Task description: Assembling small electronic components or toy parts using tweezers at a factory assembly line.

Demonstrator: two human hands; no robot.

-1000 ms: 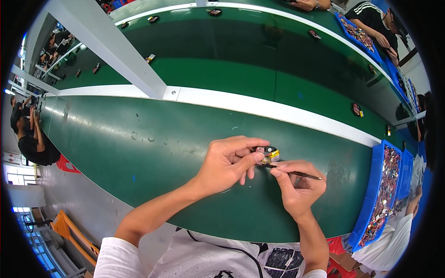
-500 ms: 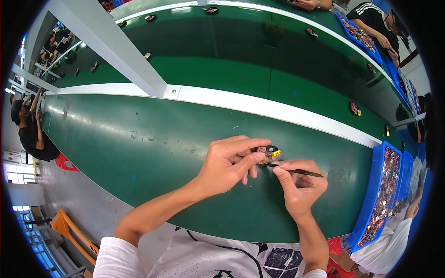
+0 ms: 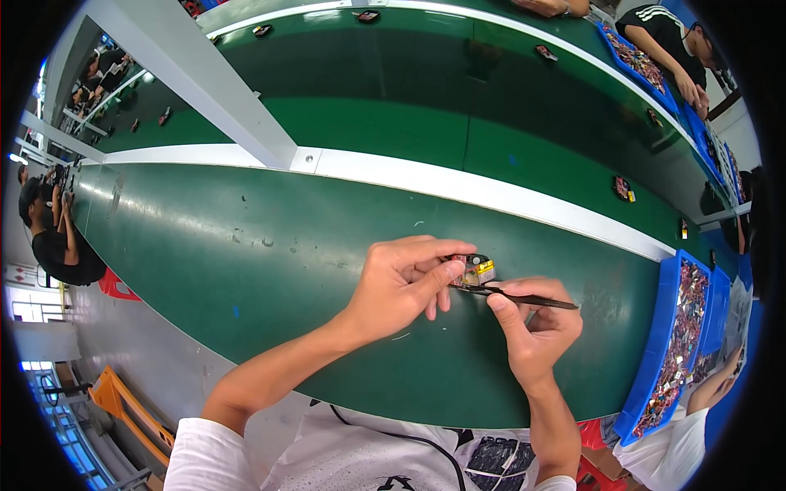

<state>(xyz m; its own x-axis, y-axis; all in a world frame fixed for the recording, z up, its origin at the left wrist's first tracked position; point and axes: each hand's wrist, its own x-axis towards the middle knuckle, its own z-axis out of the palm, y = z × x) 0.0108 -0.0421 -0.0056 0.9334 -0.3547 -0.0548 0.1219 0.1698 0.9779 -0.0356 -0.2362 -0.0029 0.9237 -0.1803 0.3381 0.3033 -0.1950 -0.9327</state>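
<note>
My left hand (image 3: 403, 286) pinches a small electronic part (image 3: 473, 271) with a yellow block and red bits, just above the green table (image 3: 246, 245). My right hand (image 3: 536, 327) grips a thin dark tool (image 3: 524, 299) like a pen. Its tip touches the lower edge of the part. Both hands meet near the table's front edge, slightly right of the middle. My fingers hide most of the part's left side.
A blue tray (image 3: 665, 327) full of small parts sits to my right, with another person's hand near its lower end. More small parts (image 3: 624, 188) lie on the far green belt. A white rail (image 3: 491, 192) crosses between. Other people sit far left and top right.
Nothing has visibly changed apart from a tiny shift of the view; both hands keep the same grip on the part and the tool.
</note>
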